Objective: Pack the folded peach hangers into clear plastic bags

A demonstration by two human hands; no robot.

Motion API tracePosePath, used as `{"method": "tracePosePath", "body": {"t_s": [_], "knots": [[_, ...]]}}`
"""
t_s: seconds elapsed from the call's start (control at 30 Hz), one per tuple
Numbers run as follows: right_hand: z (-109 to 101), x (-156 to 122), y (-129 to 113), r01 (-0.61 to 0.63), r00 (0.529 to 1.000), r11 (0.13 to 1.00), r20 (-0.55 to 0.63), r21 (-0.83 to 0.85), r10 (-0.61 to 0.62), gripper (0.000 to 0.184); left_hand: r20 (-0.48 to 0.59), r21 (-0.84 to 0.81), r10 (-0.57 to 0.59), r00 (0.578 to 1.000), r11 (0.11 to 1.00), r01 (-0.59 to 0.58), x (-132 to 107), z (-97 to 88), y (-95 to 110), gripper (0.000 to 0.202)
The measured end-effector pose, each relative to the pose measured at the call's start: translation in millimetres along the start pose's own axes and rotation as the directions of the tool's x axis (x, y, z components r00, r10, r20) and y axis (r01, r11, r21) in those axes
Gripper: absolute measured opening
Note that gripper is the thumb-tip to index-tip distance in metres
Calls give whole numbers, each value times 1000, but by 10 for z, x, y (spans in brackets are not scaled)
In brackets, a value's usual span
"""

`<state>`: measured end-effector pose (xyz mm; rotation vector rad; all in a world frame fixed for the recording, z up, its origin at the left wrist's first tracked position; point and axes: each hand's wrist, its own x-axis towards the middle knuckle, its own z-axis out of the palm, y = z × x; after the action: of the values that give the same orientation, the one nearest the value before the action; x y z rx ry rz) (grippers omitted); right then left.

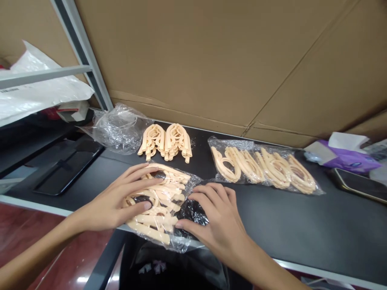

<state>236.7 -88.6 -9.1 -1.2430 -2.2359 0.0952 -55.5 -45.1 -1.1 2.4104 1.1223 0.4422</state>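
A clear plastic bag (pixel 193 183) of beige plastic folding hangers (pixel 160 193) lies at the front edge of the dark tabletop. My left hand (pixel 121 197) rests across it, fingers spread and laid flat over the hangers. At the bag's loose right end, my right hand (pixel 216 217) curls its fingers and thumb around the crumpled film. Just behind the bag, two stacks of unbagged hangers (pixel 177 141) stand side by side. To the right lies another filled bag (pixel 256 179), its hangers in a slanting row.
Crumpled clear bags (pixel 119 129) lie at back left, near a dark phone-like slab (pixel 69 167). A purple tissue pack (pixel 347 159) and another phone (pixel 359 185) are at right. A cardboard wall (pixel 226 72) rises behind; a metal frame (pixel 87 56) stands left.
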Motion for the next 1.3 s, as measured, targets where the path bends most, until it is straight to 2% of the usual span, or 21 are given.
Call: {"method": "tracePosePath", "body": {"t_s": [0.07,0.13,0.23,0.27,0.37,0.47,0.57,0.7,0.8,0.9,0.97,1.1,1.17,1.3], "knots": [[-15,19,22,0,1000,1000,1,25,0,43,-3,14,-19,1000,1000,19,11,-2,10,50],[-68,-5,82,-13,999,999,-46,38,14,38,-12,41,-41,999,998,42,22,14,31,50],[-196,-141,230,-123,982,991,-136,44,128,33,-77,117,-75,994,990,83,32,76,120,48],[-240,-203,281,-187,972,981,-134,59,194,35,-105,153,-80,991,984,96,30,103,169,48],[-331,-374,391,-389,918,912,-29,128,396,46,-157,278,-73,985,954,115,15,163,352,52],[-348,-436,425,-481,874,863,10,156,486,47,-157,372,-50,986,922,106,22,144,534,53],[-340,-372,442,-471,873,860,-41,197,487,36,-114,379,-25,993,923,67,139,41,641,46],[-365,-166,540,-453,854,790,-53,414,518,25,-132,228,-60,989,969,90,561,-81,617,48],[-389,20,671,-396,861,735,-54,551,505,25,-179,57,-112,978,991,124,953,-49,529,55],[-403,152,788,-358,880,713,-36,603,473,26,-125,26,-115,986,993,119,1215,51,471,65],[-411,169,826,-363,895,728,-1,582,447,22,-115,52,-62,991,996,68,1283,106,460,63],[-410,64,810,-299,948,896,-2,328,317,15,-142,137,112,984,986,-92,1285,124,451,44],[-400,11,795,-273,960,930,8,246,279,11,-80,168,141,987,978,-126,1298,95,435,36],[-397,20,809,-302,951,907,27,293,308,20,79,149,119,990,980,-129,1416,-8,408,31]]}}
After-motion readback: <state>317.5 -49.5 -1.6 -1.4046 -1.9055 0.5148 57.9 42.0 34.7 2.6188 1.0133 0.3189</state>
